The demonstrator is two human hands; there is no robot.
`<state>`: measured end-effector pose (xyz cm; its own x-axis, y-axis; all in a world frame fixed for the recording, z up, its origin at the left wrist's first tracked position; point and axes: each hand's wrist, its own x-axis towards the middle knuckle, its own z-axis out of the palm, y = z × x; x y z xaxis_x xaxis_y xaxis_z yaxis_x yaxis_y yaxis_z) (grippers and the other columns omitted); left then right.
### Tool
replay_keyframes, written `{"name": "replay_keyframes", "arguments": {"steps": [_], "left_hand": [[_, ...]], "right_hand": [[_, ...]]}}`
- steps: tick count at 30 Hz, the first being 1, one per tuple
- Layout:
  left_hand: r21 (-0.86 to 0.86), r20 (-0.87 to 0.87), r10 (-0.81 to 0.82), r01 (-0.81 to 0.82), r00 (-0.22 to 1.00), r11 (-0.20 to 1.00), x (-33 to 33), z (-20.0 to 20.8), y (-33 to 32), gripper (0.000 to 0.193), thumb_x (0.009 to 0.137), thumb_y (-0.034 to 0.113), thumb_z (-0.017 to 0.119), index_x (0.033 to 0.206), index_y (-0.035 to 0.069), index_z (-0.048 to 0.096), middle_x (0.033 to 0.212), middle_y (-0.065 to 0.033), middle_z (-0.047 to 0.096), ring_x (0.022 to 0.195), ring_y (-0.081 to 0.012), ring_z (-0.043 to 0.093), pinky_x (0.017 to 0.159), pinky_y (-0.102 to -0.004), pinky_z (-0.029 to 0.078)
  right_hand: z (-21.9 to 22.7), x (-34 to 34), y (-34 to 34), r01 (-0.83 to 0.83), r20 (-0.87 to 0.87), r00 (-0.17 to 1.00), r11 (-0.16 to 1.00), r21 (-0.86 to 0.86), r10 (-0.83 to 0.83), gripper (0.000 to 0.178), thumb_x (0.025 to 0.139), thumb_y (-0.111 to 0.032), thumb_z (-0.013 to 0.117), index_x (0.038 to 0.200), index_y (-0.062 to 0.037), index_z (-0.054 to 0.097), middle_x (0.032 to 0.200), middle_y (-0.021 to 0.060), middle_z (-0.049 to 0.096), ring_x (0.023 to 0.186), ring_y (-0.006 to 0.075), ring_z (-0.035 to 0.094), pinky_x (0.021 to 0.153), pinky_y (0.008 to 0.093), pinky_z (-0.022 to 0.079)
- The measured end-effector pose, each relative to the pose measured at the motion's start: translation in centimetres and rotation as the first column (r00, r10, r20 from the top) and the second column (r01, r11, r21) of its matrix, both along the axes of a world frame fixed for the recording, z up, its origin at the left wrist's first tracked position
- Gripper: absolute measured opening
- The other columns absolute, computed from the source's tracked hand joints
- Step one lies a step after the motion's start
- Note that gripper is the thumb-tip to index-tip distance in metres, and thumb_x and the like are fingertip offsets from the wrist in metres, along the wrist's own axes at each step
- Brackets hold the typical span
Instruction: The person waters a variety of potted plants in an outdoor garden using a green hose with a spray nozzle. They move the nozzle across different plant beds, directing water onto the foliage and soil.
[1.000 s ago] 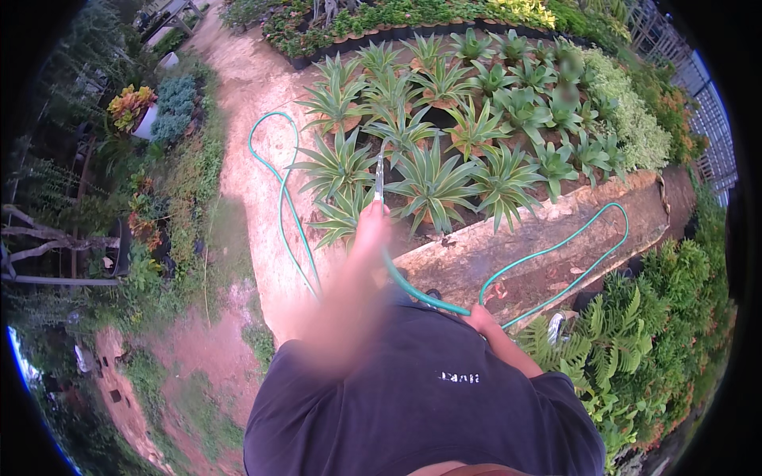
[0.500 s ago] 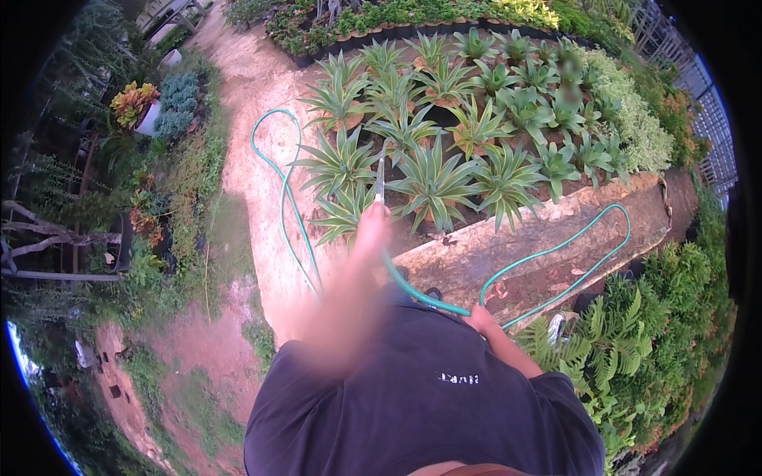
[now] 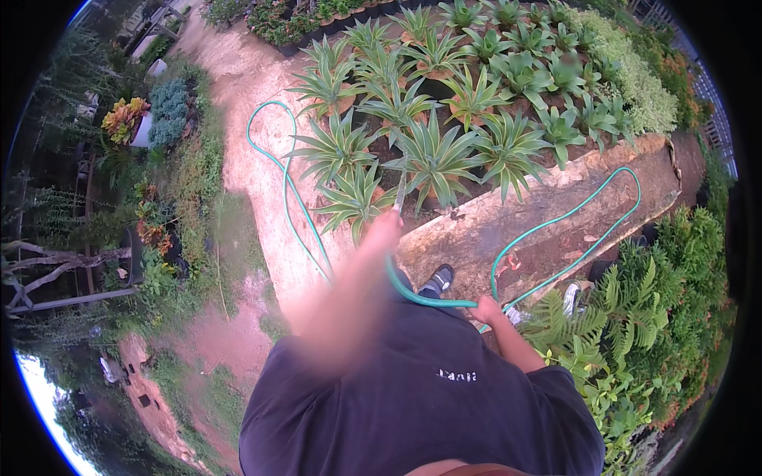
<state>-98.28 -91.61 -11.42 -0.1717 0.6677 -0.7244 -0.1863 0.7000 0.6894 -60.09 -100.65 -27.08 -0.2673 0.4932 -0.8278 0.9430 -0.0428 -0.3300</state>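
Note:
My left hand is stretched out in front of me, closed around the front end of a green garden hose. From that end a thin whitish streak, which looks like water, points at the spiky potted plants. The nearest is a yellow-edged agave-like plant just beyond it. Beside my right hip, my right hand grips the same hose farther along. Between both hands the hose sags in a curve across my front. Part of my left forearm is blurred.
Hose loops lie on the sandy path to the left and on the strip at the right. A raised stone edge borders the plant bed. Ferns crowd my right side. My shoe shows near the edge.
My left hand has shifted slightly right and lower in view, still on the hose. The view has turned a little, and a shoe now shows more plainly near the stone edge.

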Motion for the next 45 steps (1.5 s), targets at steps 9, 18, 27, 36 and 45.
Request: {"name": "replay_keyframes", "arguments": {"steps": [9,18,27,36,45], "left_hand": [[-0.069,-0.038,-0.267,0.264,0.963,0.962,0.2,-1.9,-0.6,0.044,0.107,0.049,0.039,0.088,0.011,0.051,0.058,0.0055,0.037,0.044,-0.0092,0.035,0.04,-0.0273,0.028],[0.045,0.073,-0.295,0.292,0.953,0.955,-7.2,-1.4,-2.7,0.044,0.107,0.048,0.039,0.087,0.009,0.049,0.059,0.0051,0.037,0.042,-0.009,0.032,0.039,-0.0283,0.028],[0.134,0.027,-0.407,0.401,0.913,0.906,-19.3,4.7,-3.2,0.043,0.107,0.048,0.038,0.089,0.01,0.049,0.059,0.0053,0.035,0.042,-0.0086,0.029,0.039,-0.0278,0.025],[0.157,0.146,-0.437,0.415,0.888,0.896,-24.0,8.3,-4.3,0.041,0.106,0.043,0.042,0.082,0.01,0.052,0.056,0.0026,0.038,0.039,-0.0113,0.033,0.036,-0.0307,0.025],[0.219,0.117,-0.464,0.433,0.878,0.874,-25.4,9.8,-9.5,0.039,0.106,0.048,0.041,0.092,0.012,0.049,0.062,0.0061,0.036,0.045,-0.0056,0.028,0.039,-0.0249,0.023]], "right_hand": [[-1.5,-1.2,-6.5,0.252,-0.017,0.968,0.964,0.088,-0.251,0.04,0.085,-0.047,0.065,0.095,-0.0118,0.08,0.094,0.0243,0.072,0.097,0.0382,0.07,0.089,0.0463,0.053],[-0.8,-7.9,-9.9,0.286,0.043,0.954,0.943,0.171,-0.297,0.045,0.086,-0.048,0.063,0.097,-0.0068,0.077,0.102,0.0269,0.071,0.102,0.0415,0.067,0.091,0.0484,0.053],[7.8,-23.9,-16.6,0.353,0.133,0.904,0.886,0.302,-0.405,0.042,0.084,-0.049,0.063,0.1,-0.0136,0.079,0.101,0.0242,0.072,0.102,0.0414,0.067,0.093,0.0499,0.053],[11.6,-33.3,-24.1,0.515,0.024,0.836,0.799,0.312,-0.548,0.046,0.086,-0.053,0.063,0.094,-0.01,0.078,0.096,0.0245,0.071,0.098,0.0433,0.067,0.089,0.05,0.053],[12.5,-37.7,-32.0,0.657,-0.067,0.746,0.715,0.239,-0.662,0.042,0.087,-0.048,0.064,0.093,-0.008,0.076,0.095,0.0247,0.071,0.097,0.0443,0.067,0.088,0.0484,0.053]]}}
